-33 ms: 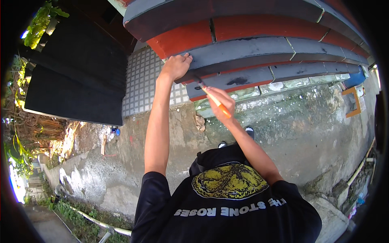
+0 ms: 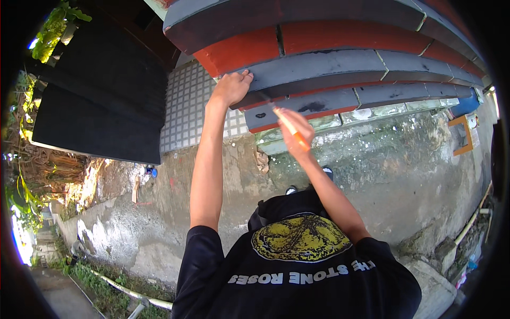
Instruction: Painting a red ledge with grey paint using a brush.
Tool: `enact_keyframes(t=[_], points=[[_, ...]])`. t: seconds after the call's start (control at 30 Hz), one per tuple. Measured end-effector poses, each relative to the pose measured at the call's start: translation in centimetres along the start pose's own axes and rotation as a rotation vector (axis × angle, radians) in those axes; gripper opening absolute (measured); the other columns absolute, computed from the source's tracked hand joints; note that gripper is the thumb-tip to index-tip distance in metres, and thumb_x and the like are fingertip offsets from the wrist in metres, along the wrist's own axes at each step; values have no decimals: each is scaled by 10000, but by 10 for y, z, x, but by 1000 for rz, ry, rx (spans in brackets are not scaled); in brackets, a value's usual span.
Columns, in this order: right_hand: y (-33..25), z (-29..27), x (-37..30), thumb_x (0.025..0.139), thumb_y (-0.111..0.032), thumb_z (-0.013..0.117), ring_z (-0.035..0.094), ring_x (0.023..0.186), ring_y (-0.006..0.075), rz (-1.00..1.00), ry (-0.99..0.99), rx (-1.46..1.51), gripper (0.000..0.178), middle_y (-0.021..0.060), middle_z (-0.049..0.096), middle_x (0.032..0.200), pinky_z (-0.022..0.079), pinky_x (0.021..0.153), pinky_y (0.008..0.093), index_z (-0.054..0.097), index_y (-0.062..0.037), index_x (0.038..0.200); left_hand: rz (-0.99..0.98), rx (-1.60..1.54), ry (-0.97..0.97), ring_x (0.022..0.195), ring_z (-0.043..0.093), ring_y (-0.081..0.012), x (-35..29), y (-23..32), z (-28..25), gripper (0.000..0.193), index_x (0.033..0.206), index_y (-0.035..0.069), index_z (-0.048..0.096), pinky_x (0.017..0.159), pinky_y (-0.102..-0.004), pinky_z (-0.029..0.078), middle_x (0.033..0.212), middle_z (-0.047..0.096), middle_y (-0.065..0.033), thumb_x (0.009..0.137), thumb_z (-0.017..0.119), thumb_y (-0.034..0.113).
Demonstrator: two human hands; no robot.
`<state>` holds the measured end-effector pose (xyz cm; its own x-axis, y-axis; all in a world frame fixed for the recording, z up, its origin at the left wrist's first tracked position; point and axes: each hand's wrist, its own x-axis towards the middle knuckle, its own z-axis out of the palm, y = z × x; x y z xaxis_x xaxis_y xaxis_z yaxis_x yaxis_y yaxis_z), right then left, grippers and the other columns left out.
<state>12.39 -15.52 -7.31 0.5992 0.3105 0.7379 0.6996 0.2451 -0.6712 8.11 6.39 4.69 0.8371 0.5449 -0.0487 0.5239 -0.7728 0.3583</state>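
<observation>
My right hand (image 2: 296, 130) grips a paintbrush (image 2: 289, 126) with an orange and pale handle. Motion smears the dark bristles, which lie against or close to the front face of a grey-painted ledge (image 2: 319, 64). Whether they touch it I cannot tell. My left hand (image 2: 234, 87) is braced at the left end of that same ledge, its fingers curled over the top edge. Beneath is a lower grey step (image 2: 340, 100) with dark wet-looking patches. Red-painted bands (image 2: 350, 36) run between the grey ledges.
A patterned tile floor (image 2: 183, 106) and a large black panel (image 2: 101, 101) lie to the left. Pale splashes dot the concrete ground (image 2: 372, 159) by my shoes. At the right stand an orange-framed object (image 2: 468, 135) and a blue container (image 2: 465, 106). Pipes edge the ground.
My right hand has shifted slightly right with the paintbrush, and its bristles have slid right along the ledge. My left hand keeps its place.
</observation>
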Motion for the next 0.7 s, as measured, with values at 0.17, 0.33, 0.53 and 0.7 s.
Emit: enact_keyframes(t=[0.17, 0.33, 0.53, 0.7], points=[[36, -74, 28, 869, 42, 708, 682, 1041, 284, 93, 322, -255, 244, 181, 718, 1102, 538, 922, 374, 711, 53, 1112, -108, -72, -42, 1190, 577, -440, -9, 11, -10, 662, 1175, 34, 702, 1051, -449, 425, 1216, 666, -233, 1003, 364, 577], [25, -79, 27, 867, 32, 710, 684, 1025, 282, 129, 384, -374, 250, 182, 709, 1115, 539, 919, 377, 714, 56, 1117, -124, -66, -17, 1148, 583, -467, -10, 14, -8, 684, 1105, 24, 716, 1033, -487, 431, 1154, 669, -267, 1012, 312, 567], [-7, 9, -4, 830, 70, 707, 714, 991, 264, 64, 88, -119, 264, 161, 717, 1078, 579, 868, 341, 741, 13, 1085, -81, -108, -8, 1173, 570, -459, 1, 4, -8, 677, 1101, 74, 727, 1057, -495, 413, 1191, 657, -252, 1022, 258, 557], [-20, 54, -27, 801, 77, 712, 729, 958, 256, 21, -149, -10, 305, 126, 715, 1090, 602, 801, 331, 739, -13, 1091, -90, -75, -50, 1196, 564, -446, 0, 9, -14, 696, 1140, 133, 731, 1069, -481, 408, 1220, 658, -222, 1015, 217, 586]])
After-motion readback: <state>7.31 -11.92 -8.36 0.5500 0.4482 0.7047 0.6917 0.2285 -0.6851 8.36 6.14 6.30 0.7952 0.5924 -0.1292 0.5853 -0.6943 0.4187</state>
